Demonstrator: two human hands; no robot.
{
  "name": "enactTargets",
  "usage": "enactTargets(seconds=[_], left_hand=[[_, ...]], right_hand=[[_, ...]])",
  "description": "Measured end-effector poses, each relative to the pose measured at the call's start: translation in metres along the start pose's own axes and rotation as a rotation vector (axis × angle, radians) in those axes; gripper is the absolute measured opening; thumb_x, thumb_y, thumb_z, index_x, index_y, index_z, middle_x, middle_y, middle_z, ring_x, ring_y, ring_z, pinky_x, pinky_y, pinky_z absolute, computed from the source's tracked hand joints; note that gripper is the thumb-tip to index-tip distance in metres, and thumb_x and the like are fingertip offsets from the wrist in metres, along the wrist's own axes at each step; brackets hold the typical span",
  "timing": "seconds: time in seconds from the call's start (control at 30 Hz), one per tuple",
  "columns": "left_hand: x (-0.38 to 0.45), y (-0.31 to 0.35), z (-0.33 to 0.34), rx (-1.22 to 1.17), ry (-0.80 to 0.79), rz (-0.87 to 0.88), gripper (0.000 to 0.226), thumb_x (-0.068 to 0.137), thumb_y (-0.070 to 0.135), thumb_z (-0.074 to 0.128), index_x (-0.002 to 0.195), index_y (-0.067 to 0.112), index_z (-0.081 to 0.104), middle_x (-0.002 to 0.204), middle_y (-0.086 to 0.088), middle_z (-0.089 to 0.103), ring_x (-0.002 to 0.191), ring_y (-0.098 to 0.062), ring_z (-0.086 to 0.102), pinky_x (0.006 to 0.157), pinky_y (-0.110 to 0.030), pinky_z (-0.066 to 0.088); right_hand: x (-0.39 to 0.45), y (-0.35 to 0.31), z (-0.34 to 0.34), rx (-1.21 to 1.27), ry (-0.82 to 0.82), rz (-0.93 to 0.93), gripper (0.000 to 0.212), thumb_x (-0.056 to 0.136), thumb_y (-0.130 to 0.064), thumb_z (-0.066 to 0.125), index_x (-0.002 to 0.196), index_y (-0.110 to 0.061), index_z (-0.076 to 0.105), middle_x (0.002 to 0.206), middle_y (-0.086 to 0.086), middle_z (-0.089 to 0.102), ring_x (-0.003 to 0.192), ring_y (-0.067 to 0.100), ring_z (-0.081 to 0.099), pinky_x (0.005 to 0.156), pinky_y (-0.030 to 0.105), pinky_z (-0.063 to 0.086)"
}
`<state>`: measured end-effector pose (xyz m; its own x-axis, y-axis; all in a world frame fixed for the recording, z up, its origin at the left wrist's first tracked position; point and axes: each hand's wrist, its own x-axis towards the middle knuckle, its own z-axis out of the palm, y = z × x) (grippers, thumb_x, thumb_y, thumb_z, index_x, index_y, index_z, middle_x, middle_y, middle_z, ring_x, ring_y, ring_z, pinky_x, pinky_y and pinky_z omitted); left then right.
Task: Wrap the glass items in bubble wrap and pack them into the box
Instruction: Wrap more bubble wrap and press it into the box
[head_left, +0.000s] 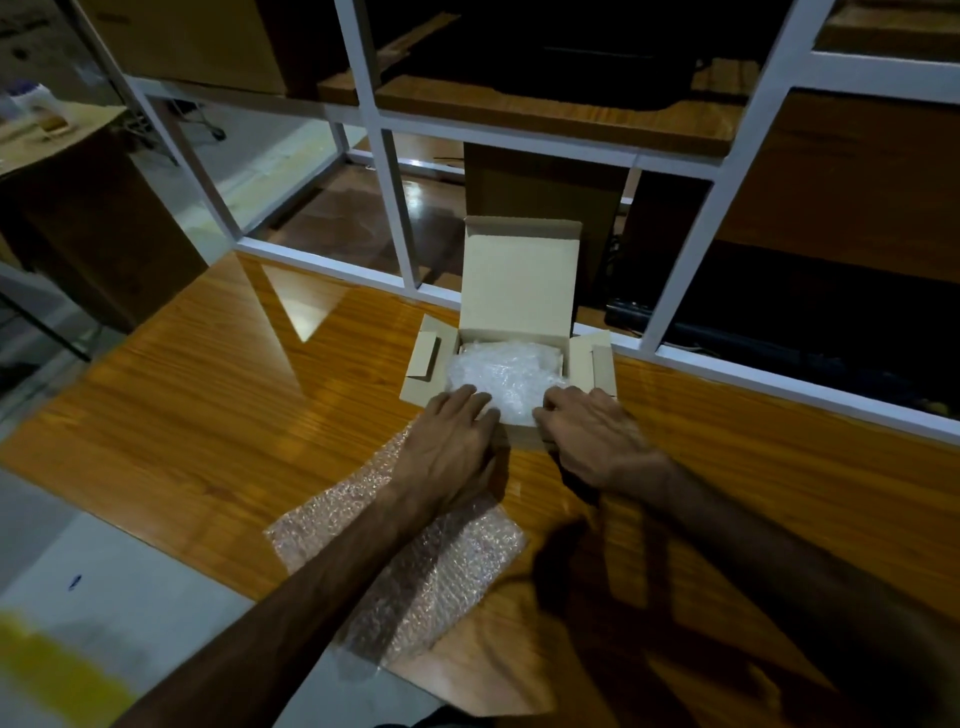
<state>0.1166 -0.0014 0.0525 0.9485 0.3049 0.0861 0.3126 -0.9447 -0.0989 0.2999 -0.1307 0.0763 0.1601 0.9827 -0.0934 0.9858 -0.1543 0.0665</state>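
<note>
a small cardboard box (511, 332) sits open near the far edge of the wooden table (208, 415), its lid standing upright at the back and its two side flaps folded outward. from where i watch, the box is filled with a white bubble-wrapped bundle (501, 376) that reaches almost to the rim; what is inside the wrapping i cannot make out. my left hand (452, 447) lies flat over the box's near-left corner, fingers spread loosely and resting on the bundle, not closed around anything. my right hand (592, 436) covers the near-right corner, fingers curled down over the front wall and touching the bundle's edge; whether it is pinching the wrap or the cardboard i cannot tell. a loose sheet of bubble wrap (415, 561) lies flat toward the near edge of the table, partly under my left forearm and hanging a little past the edge. a white frame (395, 208) runs along the table's far edge.
</note>
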Motion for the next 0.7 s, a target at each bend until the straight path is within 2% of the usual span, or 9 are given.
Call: enactTargets(seconds=[0.1, 0.17, 0.27, 0.33, 0.43, 0.5, 0.6, 0.67, 0.7], left_hand=[[0.0, -0.006, 0.011, 0.029, -0.094, -0.039, 0.066, 0.098, 0.057, 0.043, 0.144, 0.009, 0.051, 0.147, -0.017, 0.056, 0.138, -0.033, 0.05, 0.121, -0.05, 0.036], [0.004, -0.007, 0.017, 0.031, -0.116, -0.058, 0.065, 0.098, 0.061, 0.033, 0.136, 0.013, 0.053, 0.137, -0.013, 0.059, 0.128, -0.029, 0.053, 0.119, -0.048, 0.035], [0.012, -0.006, 0.016, 0.047, -0.132, -0.045, 0.058, 0.095, 0.063, 0.033, 0.115, 0.016, 0.06, 0.115, -0.01, 0.064, 0.107, -0.026, 0.057, 0.111, -0.047, 0.04], [0.015, -0.005, 0.014, 0.072, -0.147, -0.025, 0.053, 0.094, 0.062, 0.034, 0.104, 0.017, 0.06, 0.104, -0.009, 0.064, 0.096, -0.024, 0.056, 0.102, -0.045, 0.043], [0.018, -0.003, 0.013, 0.044, -0.147, -0.03, 0.054, 0.092, 0.062, 0.034, 0.1, 0.016, 0.062, 0.099, -0.009, 0.065, 0.091, -0.025, 0.057, 0.095, -0.045, 0.045], [0.021, -0.003, 0.013, 0.012, -0.163, -0.043, 0.054, 0.089, 0.063, 0.034, 0.097, 0.018, 0.062, 0.095, -0.007, 0.067, 0.088, -0.024, 0.058, 0.095, -0.044, 0.045], [0.025, -0.006, 0.01, -0.036, -0.198, -0.07, 0.048, 0.084, 0.065, 0.04, 0.089, 0.022, 0.061, 0.079, 0.001, 0.065, 0.075, -0.018, 0.059, 0.097, -0.04, 0.043], [0.03, -0.009, 0.008, -0.051, -0.246, -0.082, 0.045, 0.083, 0.067, 0.043, 0.082, 0.025, 0.06, 0.068, 0.006, 0.059, 0.067, -0.015, 0.056, 0.099, -0.039, 0.038], [0.032, -0.01, 0.007, -0.065, -0.274, -0.086, 0.044, 0.083, 0.067, 0.044, 0.079, 0.026, 0.059, 0.065, 0.007, 0.058, 0.064, -0.013, 0.054, 0.099, -0.04, 0.034]], right_hand=[[0.001, -0.007, 0.008, 0.035, 0.013, 0.0, 0.039, 0.097, -0.018, 0.061, 0.136, -0.019, 0.059, 0.138, 0.008, 0.053, 0.123, 0.026, 0.052, 0.101, 0.044, 0.048], [0.002, -0.01, 0.011, 0.088, -0.035, 0.022, 0.043, 0.097, -0.015, 0.06, 0.14, -0.018, 0.056, 0.143, 0.009, 0.05, 0.127, 0.027, 0.051, 0.104, 0.044, 0.048], [0.003, -0.011, 0.017, 0.14, -0.057, 0.036, 0.041, 0.1, -0.014, 0.055, 0.14, -0.018, 0.055, 0.142, 0.009, 0.05, 0.126, 0.027, 0.051, 0.105, 0.043, 0.047], [0.003, -0.012, 0.02, 0.188, -0.04, 0.045, 0.034, 0.102, -0.016, 0.053, 0.136, -0.019, 0.057, 0.138, 0.007, 0.053, 0.124, 0.026, 0.053, 0.104, 0.041, 0.046], [0.001, -0.009, 0.023, 0.283, -0.032, 0.051, 0.027, 0.103, -0.02, 0.048, 0.127, -0.019, 0.061, 0.132, 0.005, 0.057, 0.119, 0.025, 0.056, 0.098, 0.037, 0.044], [0.001, -0.004, 0.022, 0.31, -0.029, 0.032, 0.025, 0.101, -0.016, 0.047, 0.119, -0.019, 0.064, 0.124, 0.004, 0.06, 0.111, 0.022, 0.056, 0.087, 0.031, 0.04], [0.007, 0.004, 0.017, 0.325, -0.055, 0.048, 0.02, 0.097, -0.011, 0.051, 0.101, -0.027, 0.062, 0.106, -0.002, 0.057, 0.1, 0.016, 0.054, 0.08, 0.028, 0.037], [0.012, 0.006, 0.017, 0.317, -0.072, 0.047, 0.02, 0.097, -0.013, 0.051, 0.09, -0.031, 0.053, 0.098, -0.005, 0.053, 0.097, 0.018, 0.057, 0.077, 0.03, 0.039], [0.013, 0.006, 0.017, 0.316, -0.071, 0.044, 0.018, 0.097, -0.014, 0.051, 0.092, -0.03, 0.057, 0.099, -0.005, 0.056, 0.097, 0.019, 0.058, 0.079, 0.031, 0.044]])
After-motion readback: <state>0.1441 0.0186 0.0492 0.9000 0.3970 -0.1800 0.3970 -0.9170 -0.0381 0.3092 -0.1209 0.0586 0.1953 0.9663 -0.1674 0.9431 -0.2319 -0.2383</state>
